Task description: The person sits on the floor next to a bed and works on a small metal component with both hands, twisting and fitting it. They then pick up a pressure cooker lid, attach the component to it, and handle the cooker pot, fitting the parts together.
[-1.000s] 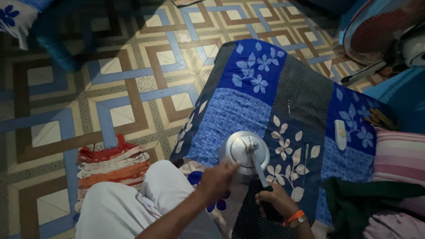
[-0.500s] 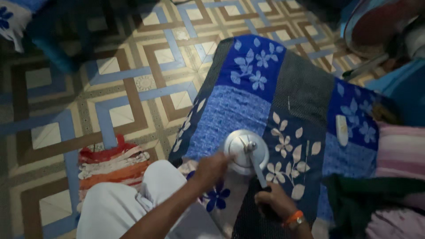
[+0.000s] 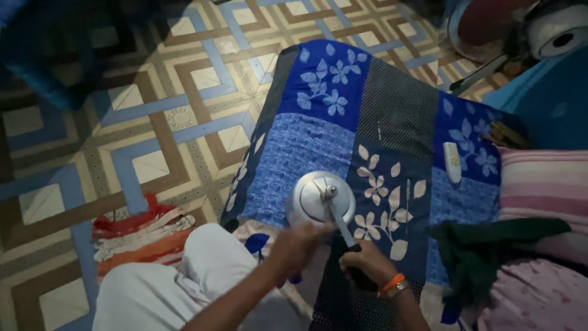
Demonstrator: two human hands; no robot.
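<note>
Below: patterned floor (image 3: 153, 147) | blue quilt (image 3: 367, 122) | hands grip metal lid (image 3: 320, 197)

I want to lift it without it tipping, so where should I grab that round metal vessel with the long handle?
Probably by the handle: it runs from the knob on the domed metal vessel toward the person, ending under the right hand. Come from the near side and wrap the fingers round it. The left hand at the vessel's near rim can steady it.

Bedspread (image 3: 318, 153): blue patchwork, white flowers and leaves. Floor (image 3: 153, 122): tan, brown, blue geometric tiles. Lid (image 3: 318, 197): silver. Pillow (image 3: 545, 184): pink-striped.
</note>
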